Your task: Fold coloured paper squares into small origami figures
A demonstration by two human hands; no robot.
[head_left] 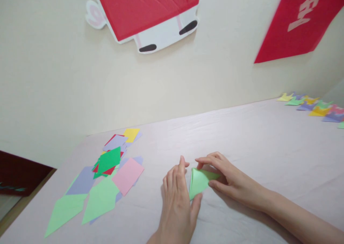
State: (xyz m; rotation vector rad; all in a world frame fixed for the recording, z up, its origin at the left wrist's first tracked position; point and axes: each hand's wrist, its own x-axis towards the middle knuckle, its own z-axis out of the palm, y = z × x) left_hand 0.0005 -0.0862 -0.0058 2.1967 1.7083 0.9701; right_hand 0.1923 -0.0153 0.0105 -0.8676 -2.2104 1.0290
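A light green sheet of paper [200, 181], folded into a triangle, lies on the table in front of me. My right hand [228, 176] grips its right-hand corner, the thumb on the near edge and the fingers curled over the far side. Along the paper's left edge rests my left hand [176, 194], its fingers stretched out and its thumb at the lower corner. Part of the triangle's right end is hidden under my right fingers.
Loose coloured sheets lie to the left, among them a pink sheet [129, 176] and a dark green sheet [109, 161]. Several folded paper pieces [319, 110] stand at the far right. A pale wall [215, 75] with red decorations rises behind the covered table [242, 133].
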